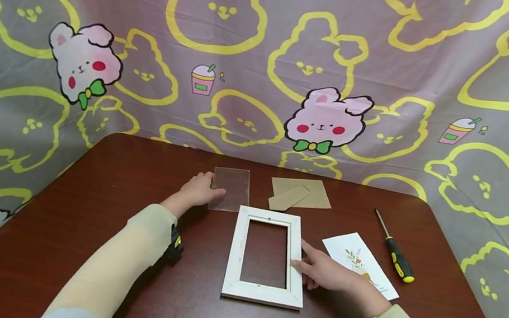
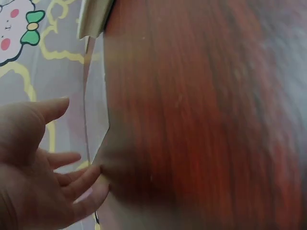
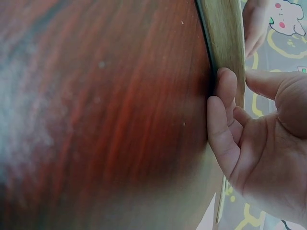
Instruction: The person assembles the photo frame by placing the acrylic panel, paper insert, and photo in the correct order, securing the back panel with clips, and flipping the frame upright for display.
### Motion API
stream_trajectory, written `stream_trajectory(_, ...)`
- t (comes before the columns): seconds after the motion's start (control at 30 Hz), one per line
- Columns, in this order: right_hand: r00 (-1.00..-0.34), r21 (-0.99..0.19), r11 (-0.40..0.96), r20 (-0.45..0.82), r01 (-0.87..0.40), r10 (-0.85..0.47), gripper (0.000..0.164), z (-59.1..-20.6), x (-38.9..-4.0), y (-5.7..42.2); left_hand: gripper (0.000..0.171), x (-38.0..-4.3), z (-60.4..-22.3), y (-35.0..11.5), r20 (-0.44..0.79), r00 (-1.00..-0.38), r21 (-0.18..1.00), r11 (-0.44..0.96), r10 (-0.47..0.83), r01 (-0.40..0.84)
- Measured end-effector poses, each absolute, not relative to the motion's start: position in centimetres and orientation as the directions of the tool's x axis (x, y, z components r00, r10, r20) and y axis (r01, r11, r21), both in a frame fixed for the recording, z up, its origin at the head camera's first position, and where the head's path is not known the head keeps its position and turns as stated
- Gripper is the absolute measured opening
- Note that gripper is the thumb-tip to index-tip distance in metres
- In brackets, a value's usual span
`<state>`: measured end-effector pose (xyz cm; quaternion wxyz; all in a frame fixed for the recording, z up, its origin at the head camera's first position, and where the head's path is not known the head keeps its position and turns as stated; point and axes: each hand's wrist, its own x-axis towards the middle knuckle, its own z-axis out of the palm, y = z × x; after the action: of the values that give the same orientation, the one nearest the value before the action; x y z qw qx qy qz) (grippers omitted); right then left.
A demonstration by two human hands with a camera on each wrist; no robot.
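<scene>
A white picture frame [image 1: 236, 252] lies flat on the table, its opening bare down to the wood. My right hand [image 1: 329, 271] holds its right side, thumb over the top face and fingers against the outer edge [image 3: 229, 43]. Beyond the frame, to the left, lies a clear rectangular sheet [image 1: 231, 190]. My left hand [image 1: 200, 189] reaches to the sheet's left edge, thumb overlapping it and fingers spread. In the left wrist view that hand [image 2: 53, 167] has its thumb well apart from the fingers, with fingertips right at the sheet's edge [image 2: 98, 100].
Brown backing board [image 1: 322, 195] with a narrower strip [image 1: 288, 198] on it lies at the back. A white card [image 1: 346, 246] with a floral print sits partly under my right forearm. Farther right lies a screwdriver [image 1: 399, 259]. A patterned curtain [image 1: 260, 69] hangs behind the table [image 1: 128, 176].
</scene>
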<state>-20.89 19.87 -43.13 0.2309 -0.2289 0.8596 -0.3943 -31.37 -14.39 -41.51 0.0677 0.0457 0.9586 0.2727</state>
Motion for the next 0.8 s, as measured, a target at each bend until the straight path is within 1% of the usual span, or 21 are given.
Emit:
stream_trajectory(0.13,-0.787,-0.791,0.578,-0.218,-0.204,-0.577,0.070,-43.1,-20.9,19.8,0.083,-31.4,-41.6,-13.6,-0.106,-0.993,0.440,0.898,0.053,0.001)
stream_trajectory(0.23,-0.786,-0.791,0.576,-0.216,-0.206,-0.579,0.070,-43.1,-20.8,19.8,0.093,-31.5,-41.7,-13.3,-0.116,-0.993,0.406,0.914,0.033,-0.017)
stream_trajectory(0.3,-0.787,-0.790,0.577,-0.214,-0.209,-0.578,0.069,-43.0,-20.7,19.8,0.096,-31.5,-41.7,-13.2,-0.117,-0.993,0.395,0.919,0.029,-0.020)
stream_trajectory(0.57,-0.786,-0.796,0.566,-0.206,-0.212,-0.583,0.071,-42.8,-20.7,19.7,0.093,-31.7,-42.4,-14.0,-0.095,-0.995,0.304,0.953,0.036,0.005)
stream_trajectory(0.8,-0.794,-0.789,0.579,-0.211,-0.207,-0.570,0.071,-43.0,-20.7,19.9,0.091,-31.5,-42.2,-15.4,-0.111,-0.993,0.296,0.955,0.045,0.010)
